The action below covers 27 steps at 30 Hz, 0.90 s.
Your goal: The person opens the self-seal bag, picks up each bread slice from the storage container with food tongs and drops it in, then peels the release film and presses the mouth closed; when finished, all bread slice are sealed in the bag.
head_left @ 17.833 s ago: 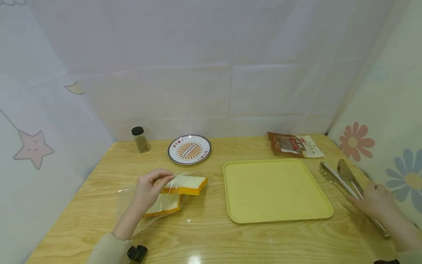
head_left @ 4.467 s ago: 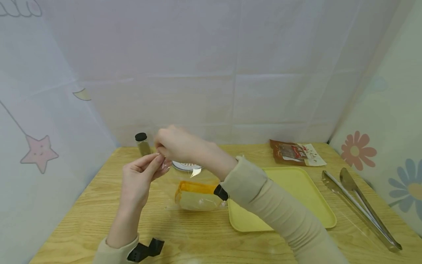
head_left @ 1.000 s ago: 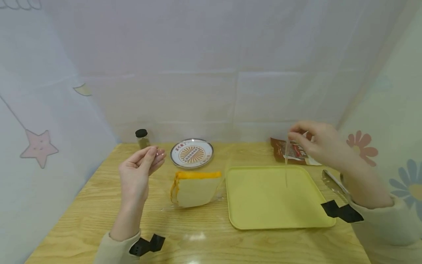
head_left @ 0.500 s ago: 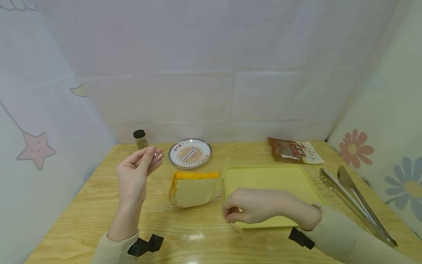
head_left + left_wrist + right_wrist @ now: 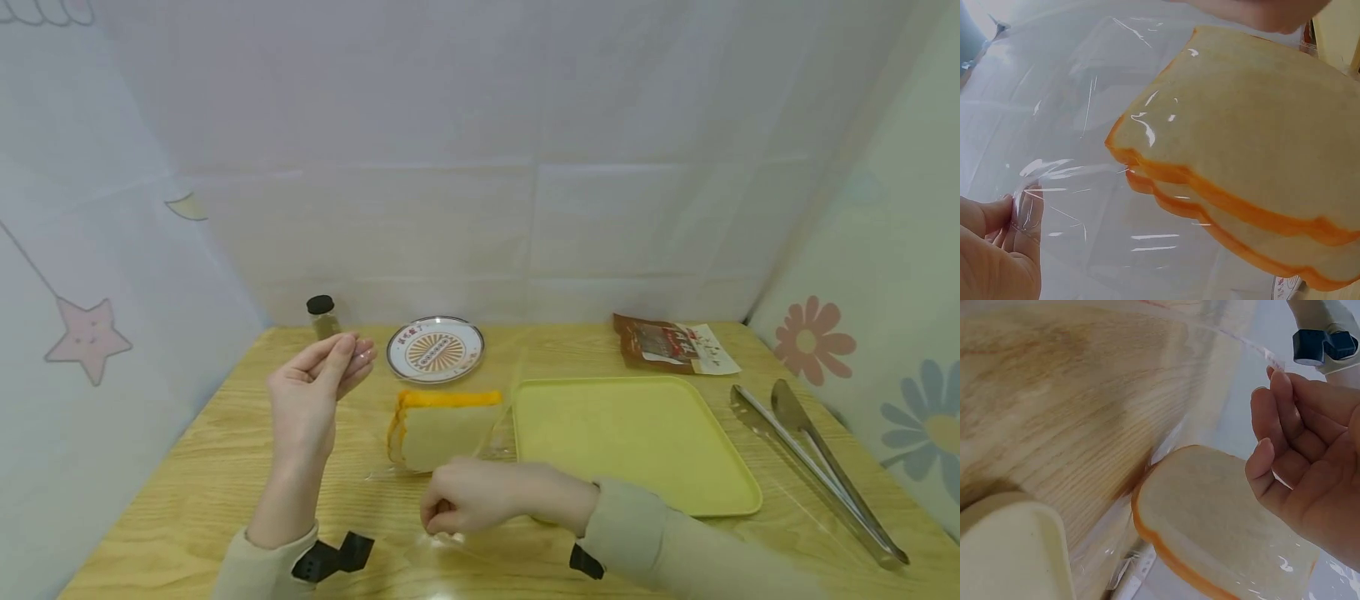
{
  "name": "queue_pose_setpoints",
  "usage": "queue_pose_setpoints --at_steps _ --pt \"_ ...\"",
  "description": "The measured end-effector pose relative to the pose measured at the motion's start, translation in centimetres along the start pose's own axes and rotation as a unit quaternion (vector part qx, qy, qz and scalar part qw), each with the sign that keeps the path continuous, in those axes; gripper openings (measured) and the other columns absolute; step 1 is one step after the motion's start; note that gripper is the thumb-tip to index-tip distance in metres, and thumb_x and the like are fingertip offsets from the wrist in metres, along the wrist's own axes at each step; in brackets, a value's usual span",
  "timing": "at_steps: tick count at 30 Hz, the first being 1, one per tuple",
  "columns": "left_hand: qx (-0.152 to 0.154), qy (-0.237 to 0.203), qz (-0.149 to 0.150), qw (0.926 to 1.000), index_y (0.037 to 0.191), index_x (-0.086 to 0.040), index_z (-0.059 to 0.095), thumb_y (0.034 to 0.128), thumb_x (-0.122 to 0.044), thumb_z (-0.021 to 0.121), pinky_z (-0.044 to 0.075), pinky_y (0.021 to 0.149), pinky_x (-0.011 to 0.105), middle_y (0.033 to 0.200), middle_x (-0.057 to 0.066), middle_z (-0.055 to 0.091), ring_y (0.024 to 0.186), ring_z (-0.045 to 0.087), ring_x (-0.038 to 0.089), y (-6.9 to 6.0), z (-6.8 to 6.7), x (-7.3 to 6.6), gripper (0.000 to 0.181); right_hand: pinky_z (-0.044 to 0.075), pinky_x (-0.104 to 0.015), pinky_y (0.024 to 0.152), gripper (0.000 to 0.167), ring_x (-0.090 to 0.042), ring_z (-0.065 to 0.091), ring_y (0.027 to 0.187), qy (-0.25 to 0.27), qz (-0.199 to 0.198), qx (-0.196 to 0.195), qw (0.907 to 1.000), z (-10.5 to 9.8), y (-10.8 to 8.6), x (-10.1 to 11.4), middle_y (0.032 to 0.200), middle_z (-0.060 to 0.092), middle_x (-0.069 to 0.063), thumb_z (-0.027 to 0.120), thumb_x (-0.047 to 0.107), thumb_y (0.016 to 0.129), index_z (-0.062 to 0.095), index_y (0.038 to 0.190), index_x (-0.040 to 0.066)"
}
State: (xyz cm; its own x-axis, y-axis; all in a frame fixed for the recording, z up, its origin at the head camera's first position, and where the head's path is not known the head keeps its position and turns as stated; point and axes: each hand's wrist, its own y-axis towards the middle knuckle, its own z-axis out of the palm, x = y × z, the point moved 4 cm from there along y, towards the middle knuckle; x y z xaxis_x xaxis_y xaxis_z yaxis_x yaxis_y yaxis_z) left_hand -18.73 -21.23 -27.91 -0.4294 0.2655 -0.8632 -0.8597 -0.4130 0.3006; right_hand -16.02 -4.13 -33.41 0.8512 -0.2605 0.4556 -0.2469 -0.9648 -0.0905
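Note:
My left hand [image 5: 307,400] is raised at the left, thumb and fingertips pinching a corner of a clear plastic bag [image 5: 1104,212]. Bread slices [image 5: 442,437] with orange crusts lean inside it, next to the yellow tray [image 5: 637,508]. Low in front of the bread is my right hand [image 5: 480,496]. In the right wrist view its thumb and forefinger pinch the end of a thin clear plastic strip [image 5: 1244,340] with faint red marks, while the other fingers curl loosely. Whether the strip is still joined to the bag I cannot tell.
Behind the bread lies a white patterned plate [image 5: 435,350]. A black-capped jar [image 5: 322,315] stands at the back left. To the right are metal tongs [image 5: 821,475] and a brown food packet [image 5: 667,346]. Fabric walls enclose the table's back and sides.
Earlier, the bread was lifted in its bag and both hands worked at the bag's corner. My right hand swung far right with the strip, then back left, low before the bread. Left hand stays put.

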Motion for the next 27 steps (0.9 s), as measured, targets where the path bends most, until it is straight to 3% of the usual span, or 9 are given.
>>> queue_pose_setpoints --at_steps 4,8,11,16,20,22,24,25,27 --pt "0.002 0.004 0.004 1.0 0.092 0.003 0.071 0.087 -0.006 0.064 0.058 0.07 0.029 0.08 0.008 0.074 0.074 0.072 0.016 0.0 0.0 0.0 0.013 0.043 -0.001 0.059 0.018 0.01 0.051 0.06 0.017 0.004 0.008 0.9998 0.5 1.0 0.1 0.078 0.071 0.003 0.056 0.006 0.092 0.074 0.091 0.006" --pt "0.005 0.008 0.005 0.9999 0.093 0.003 0.071 0.0871 -0.006 0.064 0.058 0.07 0.029 0.08 0.008 0.074 0.074 0.072 0.017 0.0 -0.1 0.0 0.013 0.046 -0.001 0.066 0.021 0.008 0.061 0.073 0.023 0.014 0.036 0.999 1.0 1.3 -0.2 0.094 0.074 0.0 0.054 0.004 0.093 0.072 0.104 0.005" --pt "0.006 0.01 0.005 0.9999 0.093 0.003 0.071 0.0872 -0.006 0.064 0.058 0.07 0.03 0.08 0.008 0.074 0.074 0.072 0.017 0.0 -0.1 -0.1 0.013 0.045 0.0 0.071 0.022 0.006 0.062 0.081 0.001 0.005 0.043 0.9991 1.0 1.1 -0.3 0.1 0.072 0.0 0.055 0.004 0.093 0.071 0.108 0.006" --pt "0.007 0.013 0.003 0.9999 0.094 0.003 0.071 0.0872 -0.007 0.064 0.058 0.071 0.03 0.081 0.008 0.074 0.075 0.072 0.017 0.0 -0.1 0.0 0.014 0.047 -0.005 0.08 0.024 -0.001 0.064 0.089 -0.014 0.026 -0.015 0.9994 -1.0 -0.2 -0.4 0.105 0.071 -0.002 0.058 0.007 0.092 0.068 0.113 0.006" --pt "0.006 0.01 0.001 0.9999 0.094 0.003 0.071 0.087 -0.007 0.064 0.058 0.072 0.03 0.081 0.009 0.074 0.076 0.072 0.017 -0.1 -0.1 0.0 0.014 0.05 -0.017 0.092 0.029 -0.013 0.063 0.107 0.031 0.07 -0.089 0.9931 -4.0 -2.6 -0.7 0.12 0.066 -0.006 0.057 0.013 0.094 0.062 0.122 0.005" --pt "0.005 0.009 0.001 0.9999 0.094 0.003 0.071 0.087 -0.007 0.064 0.058 0.072 0.03 0.081 0.009 0.074 0.076 0.072 0.017 -0.1 0.0 0.0 0.014 0.051 -0.023 0.093 0.03 -0.016 0.062 0.109 0.063 0.084 -0.141 0.9844 -5.5 -4.2 -1.0 0.121 0.065 -0.006 0.056 0.017 0.095 0.061 0.123 0.006" --pt "0.003 0.009 0.0 1.0 0.093 0.003 0.071 0.087 -0.006 0.064 0.058 0.071 0.03 0.081 0.008 0.074 0.075 0.072 0.017 -0.1 0.0 0.0 0.013 0.053 -0.025 0.089 0.029 -0.014 0.064 0.102 0.085 0.095 -0.215 0.9683 -7.1 -5.9 -1.2 0.116 0.068 -0.004 0.057 0.02 0.095 0.063 0.12 0.008" --pt "0.002 0.009 0.0 1.0 0.093 0.003 0.071 0.087 -0.006 0.064 0.058 0.071 0.03 0.081 0.008 0.074 0.075 0.072 0.017 -0.1 -0.1 0.0 0.013 0.054 -0.025 0.085 0.026 -0.011 0.065 0.097 0.096 0.103 -0.262 0.9546 -7.9 -6.8 -1.4 0.11 0.07 -0.003 0.059 0.021 0.094 0.065 0.117 0.009" --pt "0.002 0.012 0.001 0.9999 0.094 0.003 0.071 0.0871 -0.007 0.064 0.058 0.071 0.03 0.081 0.008 0.074 0.075 0.072 0.017 -0.1 -0.1 0.0 0.013 0.056 -0.027 0.074 0.018 -0.009 0.065 0.081 0.117 0.112 -0.383 0.9096 -9.2 -8.4 -2.0 0.092 0.072 -0.004 0.063 0.019 0.091 0.069 0.104 0.008"
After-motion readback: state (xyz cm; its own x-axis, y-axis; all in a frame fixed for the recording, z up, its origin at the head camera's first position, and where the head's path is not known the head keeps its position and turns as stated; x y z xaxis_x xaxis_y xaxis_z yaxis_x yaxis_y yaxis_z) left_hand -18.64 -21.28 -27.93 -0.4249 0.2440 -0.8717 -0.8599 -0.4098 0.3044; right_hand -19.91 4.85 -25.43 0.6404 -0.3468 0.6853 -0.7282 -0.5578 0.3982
